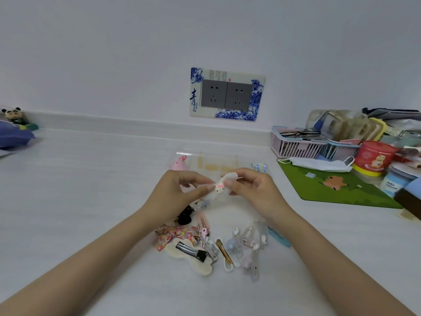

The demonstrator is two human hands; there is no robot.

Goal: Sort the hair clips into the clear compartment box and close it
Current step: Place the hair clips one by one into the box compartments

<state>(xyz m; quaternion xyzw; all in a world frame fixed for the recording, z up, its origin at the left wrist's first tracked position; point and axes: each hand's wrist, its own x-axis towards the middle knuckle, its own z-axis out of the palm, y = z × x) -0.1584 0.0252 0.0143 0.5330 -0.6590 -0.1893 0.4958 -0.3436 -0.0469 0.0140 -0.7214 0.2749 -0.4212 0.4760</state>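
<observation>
My left hand (180,197) and my right hand (255,190) together pinch a small white fluffy hair clip (219,187) with a pink-cheeked animal face, held above the table. Just behind them lies the clear compartment box (218,164), open, with a pink clip (180,162) in its left end and a blue-and-white bow (259,166) at its right end. Below my hands a pile of hair clips (218,245) is spread on the white table: a floral fabric bow (175,236), a black clip (185,215), a cream felt clip (193,254), a gold clip (224,250).
A green mat (337,190) with a face mask (319,164) lies at the right. Behind it stand pink baskets (296,144), a red tub (373,158) and assorted clutter. A wall socket (226,94) is behind the box. A blue pouch (13,135) and panda toy sit far left.
</observation>
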